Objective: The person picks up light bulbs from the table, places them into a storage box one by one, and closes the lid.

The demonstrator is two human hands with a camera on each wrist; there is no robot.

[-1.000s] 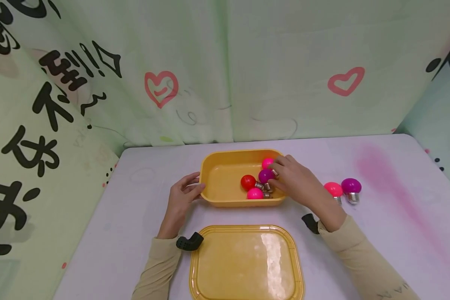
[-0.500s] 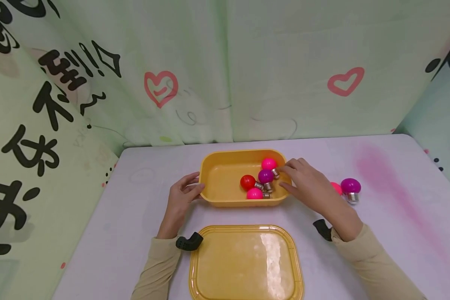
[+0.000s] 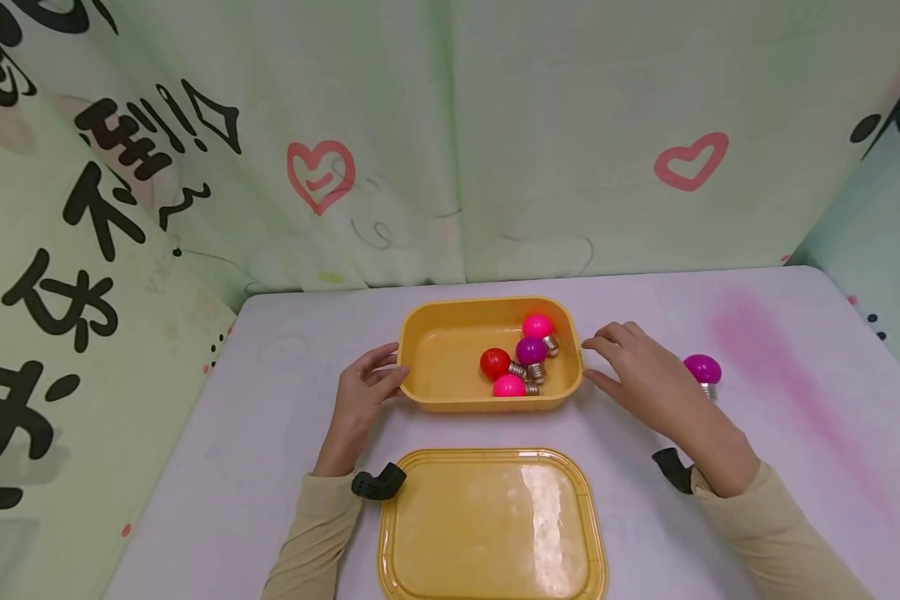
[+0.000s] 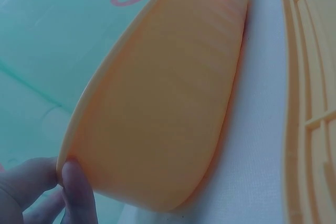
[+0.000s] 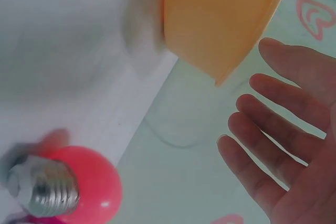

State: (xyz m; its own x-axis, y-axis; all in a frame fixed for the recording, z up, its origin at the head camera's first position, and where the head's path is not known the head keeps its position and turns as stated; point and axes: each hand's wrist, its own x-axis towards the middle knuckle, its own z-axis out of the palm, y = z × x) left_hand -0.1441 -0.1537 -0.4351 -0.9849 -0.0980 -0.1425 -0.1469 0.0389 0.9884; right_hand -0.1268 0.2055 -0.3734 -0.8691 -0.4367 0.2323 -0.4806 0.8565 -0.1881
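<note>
A yellow plastic box (image 3: 450,350) stands on the table with several small light bulbs in its right half: a pink bulb (image 3: 537,326) at the back, a purple bulb (image 3: 530,351), a red bulb (image 3: 495,363) and a pink bulb (image 3: 508,386) in front. My left hand (image 3: 363,400) pinches the rim at the box's left end, thumb outside in the left wrist view. Just off the right end is my right hand (image 3: 637,375), fingers spread and holding nothing in the right wrist view. A coral-pink bulb (image 5: 97,187) lies on the table, hidden behind that hand in the head view.
Beyond my right hand lies another purple bulb (image 3: 702,368). A flat yellow lid (image 3: 487,525) rests on the table in front of the box. A light green curtain (image 3: 570,167) with drawings hangs behind the table's far edge.
My right hand has let go of the pink bulb at the back of the box and drawn back rightward over the rim. The left hand stays on the box.
</note>
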